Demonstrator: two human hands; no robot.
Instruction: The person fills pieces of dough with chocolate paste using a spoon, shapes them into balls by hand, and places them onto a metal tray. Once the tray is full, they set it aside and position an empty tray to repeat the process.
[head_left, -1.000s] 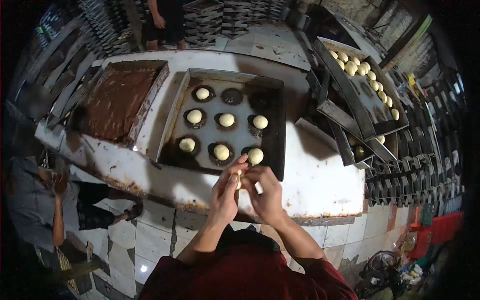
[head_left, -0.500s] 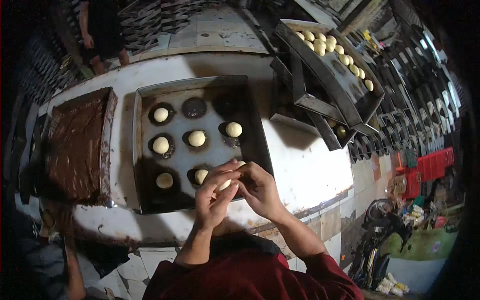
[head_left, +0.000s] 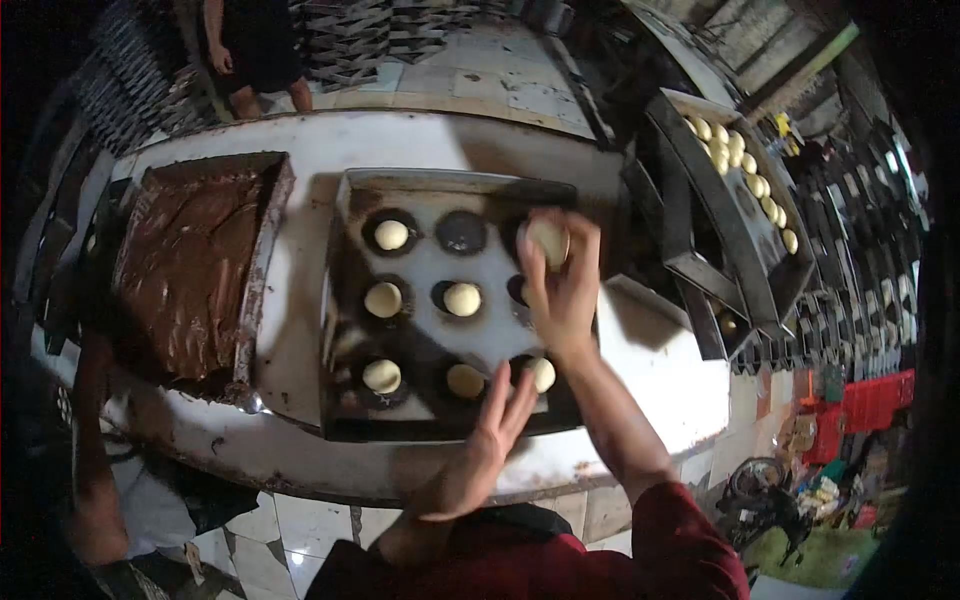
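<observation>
The right hand (head_left: 562,290) grips a pale, smooth, round dough ball (head_left: 549,241) over the far right corner of the dark tray (head_left: 345,300). The left hand (head_left: 480,455) hovers wide open, holding nothing, above the tray's near edge on the tabletop (head_left: 640,370).

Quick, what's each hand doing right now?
Left hand: open, holding nothing, over the baking tray.
Right hand: closed on a dough ball.
</observation>
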